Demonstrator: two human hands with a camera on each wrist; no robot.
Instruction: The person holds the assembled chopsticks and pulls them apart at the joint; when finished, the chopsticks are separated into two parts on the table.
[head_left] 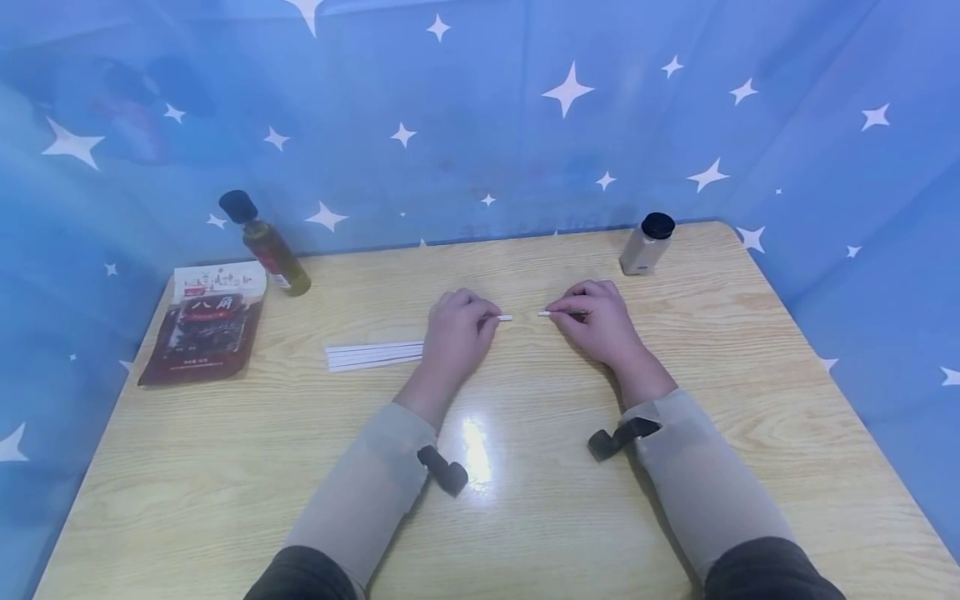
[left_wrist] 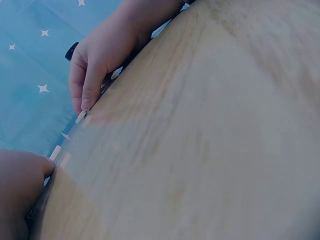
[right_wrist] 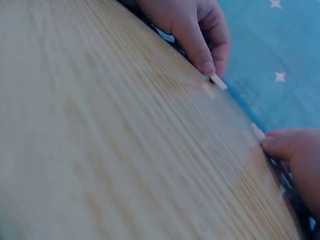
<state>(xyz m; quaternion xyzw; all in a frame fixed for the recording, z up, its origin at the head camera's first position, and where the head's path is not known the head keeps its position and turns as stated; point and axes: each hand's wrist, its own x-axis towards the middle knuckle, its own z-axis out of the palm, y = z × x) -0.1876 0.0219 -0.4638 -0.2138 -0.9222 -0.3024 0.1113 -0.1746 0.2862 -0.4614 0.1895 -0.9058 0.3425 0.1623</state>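
Between thumb and fingers, my left hand point(head_left: 456, 335) pinches a small white stick-like piece point(head_left: 506, 317) just above the wooden table. My right hand point(head_left: 596, 323) pinches a similar white piece point(head_left: 543, 313). The tips point toward each other with a short gap between them. In the left wrist view the left piece point(left_wrist: 55, 152) and right piece point(left_wrist: 80, 117) stand apart; the right wrist view shows the same gap between the left piece point(right_wrist: 218, 82) and right piece point(right_wrist: 257, 131). Fingers hide how far each piece extends. Several flat white strips point(head_left: 375, 356) lie beside my left hand, partly behind it.
A brown printed pouch point(head_left: 202, 333) lies at the table's left, with a black-capped oil bottle point(head_left: 276, 257) standing behind it. Beyond my right hand stands a small black-lidded jar point(head_left: 645, 248). A blue star-patterned curtain point(head_left: 480, 108) surrounds the table's back and sides.
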